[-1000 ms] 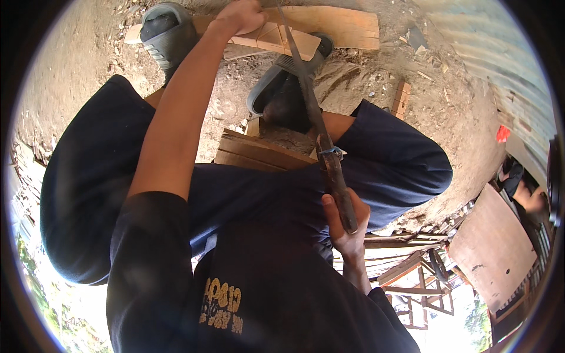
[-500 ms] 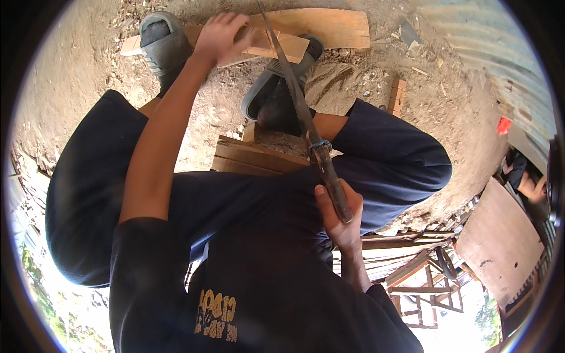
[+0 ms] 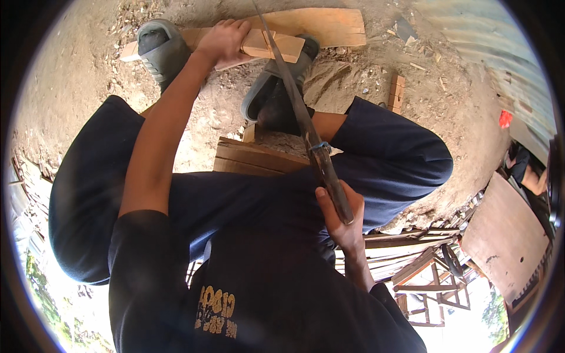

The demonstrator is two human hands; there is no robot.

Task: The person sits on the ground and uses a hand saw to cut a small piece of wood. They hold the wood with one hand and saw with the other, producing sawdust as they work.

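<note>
My left hand (image 3: 225, 42) is closed over a pale length of wood (image 3: 288, 47) at the far side, between my two sandalled feet. In my right hand (image 3: 347, 215) is the handle of a handsaw (image 3: 301, 112), gripped near my lap. Its long narrow blade slants away and to the left, crossing the wood just right of my left hand. Whether the teeth are cutting into it cannot be made out. A wider plank (image 3: 335, 26) lies on the ground behind the wood. The left sandal (image 3: 162, 59) and right sandal (image 3: 256, 97) are close against the wood.
Under my legs is a wooden plank seat (image 3: 250, 160). A small notched block (image 3: 396, 94) lies on the dirt to the right. Corrugated metal (image 3: 491, 35) bounds the far right. Nearer stand a flat panel (image 3: 503, 241) and a wooden frame (image 3: 432, 288); another person's limb (image 3: 532, 179) shows beyond.
My left hand has come down from just above the wood and closed on it. The right hand and saw have hardly moved.
</note>
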